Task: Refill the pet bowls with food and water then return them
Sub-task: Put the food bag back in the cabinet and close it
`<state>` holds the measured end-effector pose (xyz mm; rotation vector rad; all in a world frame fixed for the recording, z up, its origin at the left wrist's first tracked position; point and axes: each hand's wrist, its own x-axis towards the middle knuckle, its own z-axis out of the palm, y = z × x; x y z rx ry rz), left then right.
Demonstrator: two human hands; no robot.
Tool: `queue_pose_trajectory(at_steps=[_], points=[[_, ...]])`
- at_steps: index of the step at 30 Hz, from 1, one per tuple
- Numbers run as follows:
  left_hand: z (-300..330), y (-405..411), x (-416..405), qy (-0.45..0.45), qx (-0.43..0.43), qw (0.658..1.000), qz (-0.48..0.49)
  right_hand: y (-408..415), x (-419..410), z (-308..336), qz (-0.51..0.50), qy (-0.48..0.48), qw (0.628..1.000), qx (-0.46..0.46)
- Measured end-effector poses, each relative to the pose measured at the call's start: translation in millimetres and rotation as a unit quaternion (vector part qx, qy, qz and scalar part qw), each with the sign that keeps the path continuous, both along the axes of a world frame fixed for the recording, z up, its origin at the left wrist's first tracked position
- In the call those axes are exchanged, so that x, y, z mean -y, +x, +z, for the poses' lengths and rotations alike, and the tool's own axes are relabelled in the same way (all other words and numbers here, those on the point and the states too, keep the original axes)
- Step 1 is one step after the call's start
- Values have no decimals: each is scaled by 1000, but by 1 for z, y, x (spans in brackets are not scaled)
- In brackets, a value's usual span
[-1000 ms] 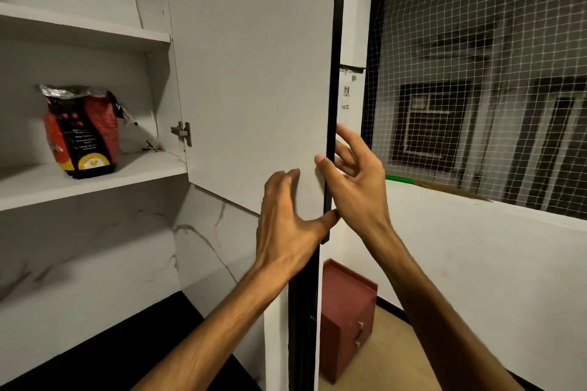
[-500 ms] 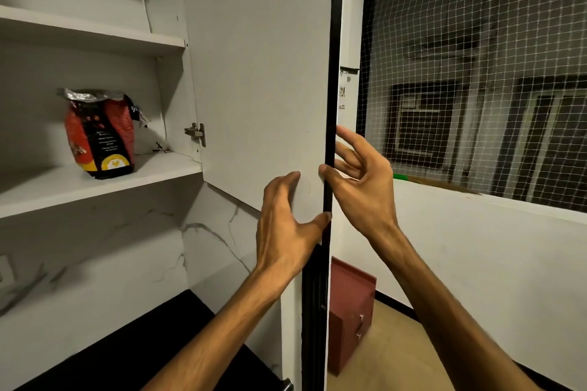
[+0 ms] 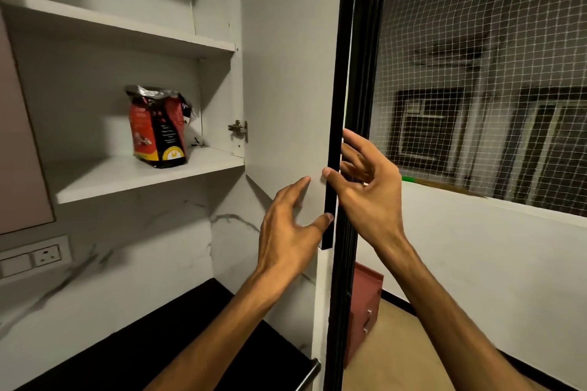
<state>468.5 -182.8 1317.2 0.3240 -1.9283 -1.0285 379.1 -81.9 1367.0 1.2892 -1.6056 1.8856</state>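
A red and black pet food bag (image 3: 157, 128) with a crumpled silver top stands upright on the lower white shelf (image 3: 127, 181) of an open wall cabinet. The grey cabinet door (image 3: 286, 73) is swung out toward me, its black edge facing the camera. My left hand (image 3: 286, 232) is open, with its fingertips against the door's inner face and its thumb at the black edge. My right hand (image 3: 368, 197) is on the other side. Its thumb touches the edge and its spread fingers lie behind the door. No bowls are in view.
A black countertop (image 3: 158, 343) lies below the cabinet against a marble-patterned wall with a wall socket (image 3: 47, 255). A pink cabinet door (image 3: 19, 152) is at far left. A small red drawer unit (image 3: 365, 305) stands on the floor. At right is a netted window (image 3: 476, 73).
The view has turned left, showing more of the cabinet, the socket and the pink door. Both hands stay at the door's edge; my right thumb now touches it.
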Motion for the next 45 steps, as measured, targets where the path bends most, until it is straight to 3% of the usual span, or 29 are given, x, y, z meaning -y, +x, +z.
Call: queue_pose_trajectory(at_steps=[15,25,45], points=[[-9,81,42,27,-7,1000,-4,76,48,0,10,-3,1000,-14],[-18,124,83,97,-28,995,0,113,89,-1,59,-8,998,-18],[-26,186,167,168,-83,978,88,153,213,-14,153,-65,985,-42]])
